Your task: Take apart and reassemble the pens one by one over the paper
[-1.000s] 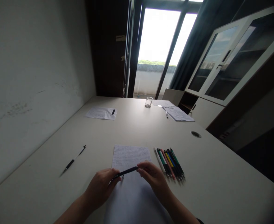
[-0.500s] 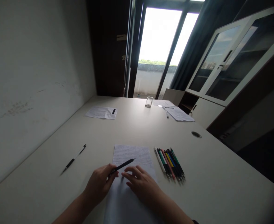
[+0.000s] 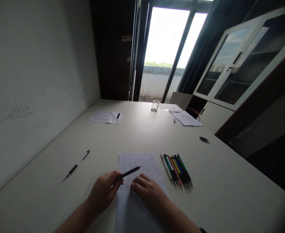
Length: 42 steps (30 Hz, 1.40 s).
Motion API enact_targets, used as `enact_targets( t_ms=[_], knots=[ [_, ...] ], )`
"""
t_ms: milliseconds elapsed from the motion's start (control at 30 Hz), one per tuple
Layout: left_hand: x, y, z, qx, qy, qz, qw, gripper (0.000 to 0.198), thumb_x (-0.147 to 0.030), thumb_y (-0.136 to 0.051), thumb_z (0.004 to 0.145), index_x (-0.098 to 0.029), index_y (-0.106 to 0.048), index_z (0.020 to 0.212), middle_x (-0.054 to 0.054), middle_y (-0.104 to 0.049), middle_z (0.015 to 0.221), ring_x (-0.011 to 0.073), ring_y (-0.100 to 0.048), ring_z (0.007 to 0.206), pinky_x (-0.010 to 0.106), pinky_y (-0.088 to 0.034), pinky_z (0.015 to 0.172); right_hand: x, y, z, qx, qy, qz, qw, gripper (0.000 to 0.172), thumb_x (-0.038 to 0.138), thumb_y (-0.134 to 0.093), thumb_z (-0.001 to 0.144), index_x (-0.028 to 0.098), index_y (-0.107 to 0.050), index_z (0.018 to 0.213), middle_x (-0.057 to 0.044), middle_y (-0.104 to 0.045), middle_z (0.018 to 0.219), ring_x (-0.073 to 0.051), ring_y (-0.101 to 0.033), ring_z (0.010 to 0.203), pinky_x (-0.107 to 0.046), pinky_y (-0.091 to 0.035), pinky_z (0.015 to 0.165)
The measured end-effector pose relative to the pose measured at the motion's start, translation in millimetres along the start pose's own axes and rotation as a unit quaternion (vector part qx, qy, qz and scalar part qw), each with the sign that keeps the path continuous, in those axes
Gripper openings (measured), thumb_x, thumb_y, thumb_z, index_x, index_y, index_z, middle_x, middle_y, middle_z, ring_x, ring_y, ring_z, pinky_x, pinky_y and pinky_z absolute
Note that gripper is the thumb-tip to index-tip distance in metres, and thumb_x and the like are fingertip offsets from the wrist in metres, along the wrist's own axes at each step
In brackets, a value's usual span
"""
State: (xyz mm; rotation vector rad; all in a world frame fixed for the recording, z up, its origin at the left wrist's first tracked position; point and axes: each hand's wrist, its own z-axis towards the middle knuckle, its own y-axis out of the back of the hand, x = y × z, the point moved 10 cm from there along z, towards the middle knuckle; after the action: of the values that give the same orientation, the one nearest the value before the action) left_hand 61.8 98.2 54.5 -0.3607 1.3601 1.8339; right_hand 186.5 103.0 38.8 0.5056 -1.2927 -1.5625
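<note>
My left hand [image 3: 105, 191] is closed around a black pen [image 3: 128, 173], its tip pointing up and to the right above the paper. The lined, written-on sheet of paper [image 3: 139, 161] lies in front of me, its lower part bare. On that sheet rests my right hand [image 3: 149, 191], fingers curled and drawn together; what they hold, if anything, is hidden beneath them. Just right of the sheet is a row of several pens [image 3: 176, 170] with white, green, pink, yellow and blue barrels. A black-and-white pen [image 3: 77, 165] lies apart on the left.
The white table [image 3: 142, 134] reaches back to a window. At its far side are a crumpled paper [image 3: 106, 117], a clear glass [image 3: 154, 106] and a stack of papers [image 3: 187, 118] with a pen beside it. A round cable hole [image 3: 204, 139] is near the right edge.
My right hand's fingers have curled together and come down on the paper, shifting right. The sheet has slid slightly right and towards me. My left hand and its pen have barely moved.
</note>
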Motion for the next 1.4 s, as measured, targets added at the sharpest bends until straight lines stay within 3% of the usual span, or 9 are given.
enact_targets(
  t_ms=[167, 333, 433, 867, 1100, 1400],
  knots=[
    [0.0, -0.3, 0.0, 0.002, 0.002, 0.009, 1.000, 0.008, -0.017, -0.051, 0.097, -0.021, -0.057, 0.097, 0.002, -0.068, 0.080, 0.0165, -0.065, 0.068, 0.023, -0.048, 0.063, -20.0, 23.2, -2.4, -0.090, -0.074, 0.127, 0.985, 0.016, 0.022, -0.053, 0.101, 0.021, -0.067, 0.094, -0.006, -0.069, 0.090, -0.020, -0.060, 0.084, -0.032, -0.052, 0.074],
    [1.1, -2.8, -0.7, 0.010, 0.000, 0.022, 1.000, 0.007, -0.018, -0.050, 0.097, -0.021, -0.056, 0.098, 0.003, -0.068, 0.080, 0.0170, -0.065, 0.068, 0.023, -0.048, 0.061, -62.3, 55.5, -23.6, -0.229, -0.206, 0.240, 0.921, 0.017, 0.035, -0.059, 0.098, 0.021, -0.068, 0.095, -0.007, -0.069, 0.092, -0.019, -0.063, 0.078, -0.031, -0.054, 0.069],
    [3.9, -4.4, -2.2, 0.013, 0.002, 0.027, 1.000, 0.006, -0.017, -0.052, 0.097, -0.021, -0.056, 0.098, 0.003, -0.068, 0.081, 0.0172, -0.065, 0.068, 0.023, -0.047, 0.061, -75.2, 61.4, -32.9, -0.266, -0.236, 0.270, 0.895, 0.017, 0.037, -0.061, 0.096, 0.022, -0.068, 0.097, -0.006, -0.068, 0.092, -0.019, -0.063, 0.077, -0.031, -0.055, 0.069],
    [1.2, -6.2, -1.3, 0.020, -0.007, 0.020, 1.000, 0.009, -0.015, -0.053, 0.095, -0.022, -0.057, 0.099, 0.003, -0.069, 0.083, 0.0176, -0.065, 0.071, 0.024, -0.048, 0.062, -72.3, 57.3, -31.4, -0.254, -0.226, 0.293, 0.894, 0.011, 0.032, -0.062, 0.096, 0.022, -0.067, 0.097, -0.005, -0.067, 0.094, -0.019, -0.064, 0.081, -0.030, -0.054, 0.070],
    [2.2, -7.1, -1.8, 0.022, -0.004, 0.011, 1.000, 0.008, -0.017, -0.052, 0.096, -0.022, -0.058, 0.100, 0.004, -0.069, 0.085, 0.0180, -0.066, 0.073, 0.025, -0.049, 0.064, -68.0, 59.9, -27.9, -0.252, -0.216, 0.305, 0.893, 0.017, 0.037, -0.061, 0.096, 0.022, -0.069, 0.095, -0.006, -0.068, 0.092, -0.020, -0.065, 0.081, -0.032, -0.054, 0.069],
    [1.0, -8.4, -1.3, 0.027, -0.010, 0.002, 1.000, 0.011, -0.014, -0.053, 0.095, -0.022, -0.057, 0.101, 0.003, -0.070, 0.086, 0.0173, -0.066, 0.072, 0.024, -0.049, 0.065, -62.6, 54.9, -24.3, -0.228, -0.197, 0.305, 0.904, 0.010, 0.030, -0.062, 0.095, 0.022, -0.068, 0.095, -0.005, -0.068, 0.091, -0.019, -0.063, 0.079, -0.030, -0.053, 0.067]
  ],
)
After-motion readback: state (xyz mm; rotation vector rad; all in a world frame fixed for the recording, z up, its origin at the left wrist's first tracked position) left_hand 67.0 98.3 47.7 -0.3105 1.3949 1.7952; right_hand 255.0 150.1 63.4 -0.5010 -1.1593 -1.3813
